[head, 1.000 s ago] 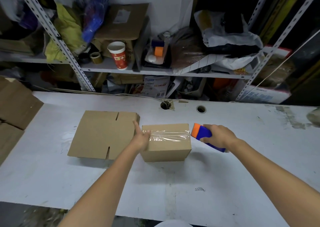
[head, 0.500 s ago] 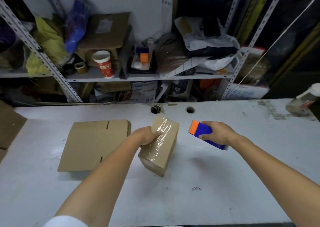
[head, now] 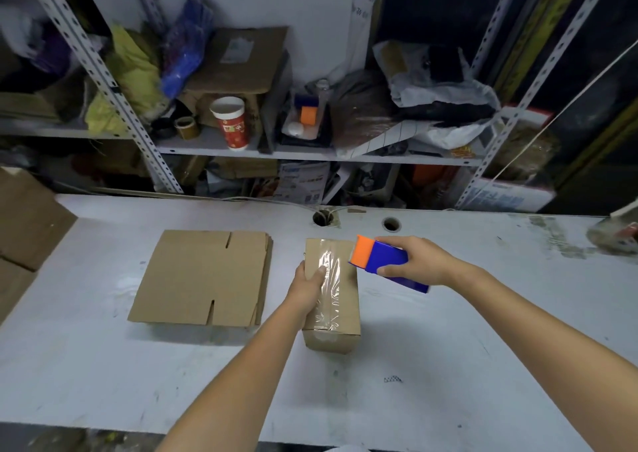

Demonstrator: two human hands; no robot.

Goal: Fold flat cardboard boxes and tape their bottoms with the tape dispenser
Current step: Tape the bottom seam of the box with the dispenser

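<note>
- The small brown cardboard box (head: 348, 301) stands folded up on the white worktable (head: 448, 365) right in front of me. Its long axis runs straight away from my body, and its taped face is up.
- A strip of clear tape (head: 329, 279) follows that axis down the top face and over the near end.
- My left hand (head: 307, 287) clamps the box from its left side with the thumb laid on the tape. The other fingers are hidden.
- My right hand (head: 417, 261) is wrapped round the blue-and-orange plastic tape dispenser (head: 383, 261), which I hold to the right of the box's far end. The orange nose points left at the far right corner, and I cannot tell whether it touches.
- The right hand is the one nearer that far end. I judge that any further pass would run along the long axis towards me while the left hand braces.
- The stack of flat brown cardboard blanks (head: 203, 275) lies to the left, apart from the box.
</note>
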